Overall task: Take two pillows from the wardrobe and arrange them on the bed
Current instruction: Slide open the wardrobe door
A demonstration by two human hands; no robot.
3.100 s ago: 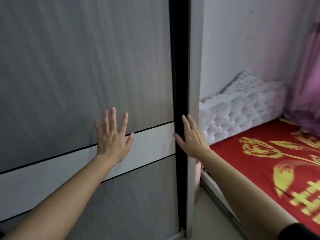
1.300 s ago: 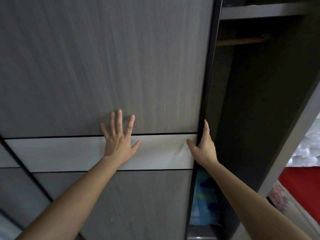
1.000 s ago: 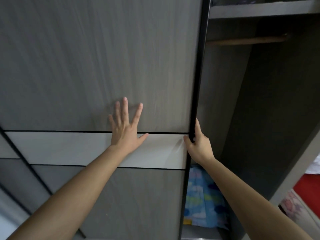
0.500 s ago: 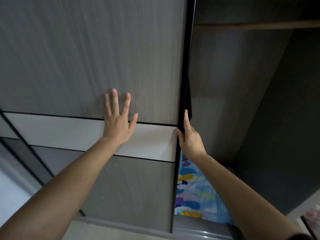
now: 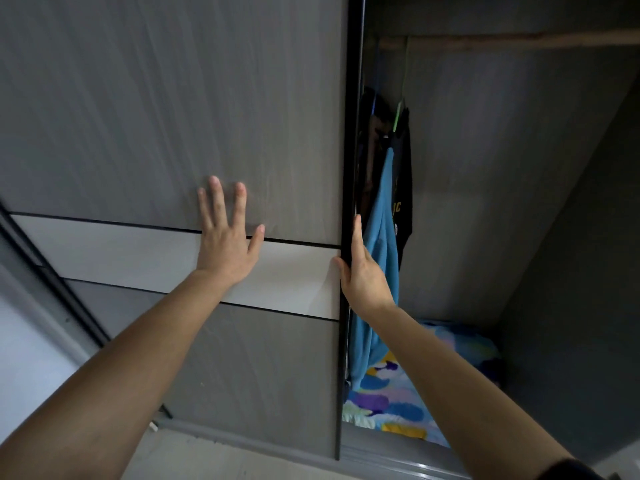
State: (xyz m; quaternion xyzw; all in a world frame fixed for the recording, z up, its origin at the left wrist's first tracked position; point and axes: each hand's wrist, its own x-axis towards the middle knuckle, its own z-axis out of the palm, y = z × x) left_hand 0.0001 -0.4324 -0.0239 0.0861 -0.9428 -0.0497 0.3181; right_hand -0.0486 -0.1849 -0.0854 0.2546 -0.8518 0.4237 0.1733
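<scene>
Here we had the door (image 5: 173,109) slid most of the way open. Our left hand (image 5: 227,249) lay flat and open on its front, grasping nothing. Our right hand (image 5: 363,277) was hooked around the door's black edge (image 5: 349,150), fingers curled behind it.

Those hidden fingers could get pinched if the door hit something at the back. The blue shirt (image 5: 379,271) hung just beside our right hand and could catch in the door.

The pillow (image 5: 398,400), bright with blobs, sat low on the wardrobe floor, partly behind our right arm. We saw only one; a second may be hidden.

Half a second before, the gap was narrower and no hanging clothes showed. Three seconds before, the door was shut and the red bed was in sight.
</scene>
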